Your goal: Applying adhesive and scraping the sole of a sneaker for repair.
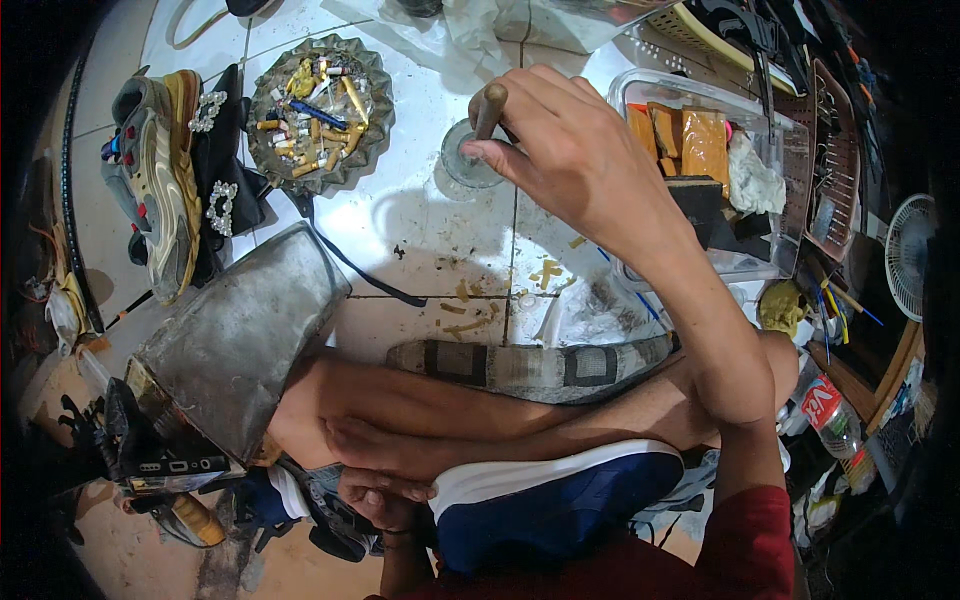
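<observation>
My right hand [575, 150] is reaching far out over the tiles, its fingers closed around a brown stick-like handle [489, 110]. The handle's lower end stands at a small round clear container [470, 160]; whether a brush head sits inside cannot be made out. Across my lap lies a navy shoe [560, 515] on its side, its white sole [540, 470] facing away from me. My left hand [382, 497] grips the shoe's left end with curled fingers, partly in shadow.
A fluted ashtray [258, 150] full of cigarette butts stands left of the container, beside a beige-grey sneaker [165, 190]. At right is a clear plastic box [795, 160] holding orange-brown blocks. A grey metal block [240, 340] leans near my crossed legs [420, 400]. Yellowish scraps [465, 325] litter the tiles.
</observation>
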### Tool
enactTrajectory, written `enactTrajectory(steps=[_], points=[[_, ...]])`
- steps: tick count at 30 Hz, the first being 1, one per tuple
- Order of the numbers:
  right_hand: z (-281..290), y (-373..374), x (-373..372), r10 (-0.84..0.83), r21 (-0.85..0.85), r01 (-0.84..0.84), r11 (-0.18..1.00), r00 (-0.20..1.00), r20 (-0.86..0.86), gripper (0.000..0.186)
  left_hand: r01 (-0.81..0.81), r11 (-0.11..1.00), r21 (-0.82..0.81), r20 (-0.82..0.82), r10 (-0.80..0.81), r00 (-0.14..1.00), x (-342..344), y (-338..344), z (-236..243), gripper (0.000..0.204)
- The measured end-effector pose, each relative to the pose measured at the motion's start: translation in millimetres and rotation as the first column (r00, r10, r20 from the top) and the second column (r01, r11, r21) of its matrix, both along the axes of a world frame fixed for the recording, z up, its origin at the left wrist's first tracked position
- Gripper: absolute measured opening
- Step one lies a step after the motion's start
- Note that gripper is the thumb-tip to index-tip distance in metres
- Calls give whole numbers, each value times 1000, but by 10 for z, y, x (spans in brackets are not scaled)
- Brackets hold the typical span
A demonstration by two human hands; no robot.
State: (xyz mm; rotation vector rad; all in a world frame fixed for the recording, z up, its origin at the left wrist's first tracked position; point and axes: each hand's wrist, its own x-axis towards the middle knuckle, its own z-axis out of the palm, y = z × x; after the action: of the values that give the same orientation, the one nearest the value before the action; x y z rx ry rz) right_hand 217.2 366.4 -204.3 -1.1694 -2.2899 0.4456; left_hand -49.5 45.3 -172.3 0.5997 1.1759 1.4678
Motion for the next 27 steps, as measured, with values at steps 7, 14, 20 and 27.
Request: enactTrajectory(steps=[7,14,20,27], points=[[12,-6,-15,8,0,-8,1000,1000,-25,29,13,1000,-26,-72,-15,997,29,32,24,32],[25,12,14,-6,-55,5,998,1000,-15,32,-34,998,-50,-157,25,987,82,42,50,34],[9,15,8,-60,-67,54,996,995,-84,33,-52,997,-66,-107,44,993,66,25,54,36],[8,3,-3,-6,-24,6,1000,1000,-8,31,-36,998,-50,-127,29,992,92,51,46,37]])
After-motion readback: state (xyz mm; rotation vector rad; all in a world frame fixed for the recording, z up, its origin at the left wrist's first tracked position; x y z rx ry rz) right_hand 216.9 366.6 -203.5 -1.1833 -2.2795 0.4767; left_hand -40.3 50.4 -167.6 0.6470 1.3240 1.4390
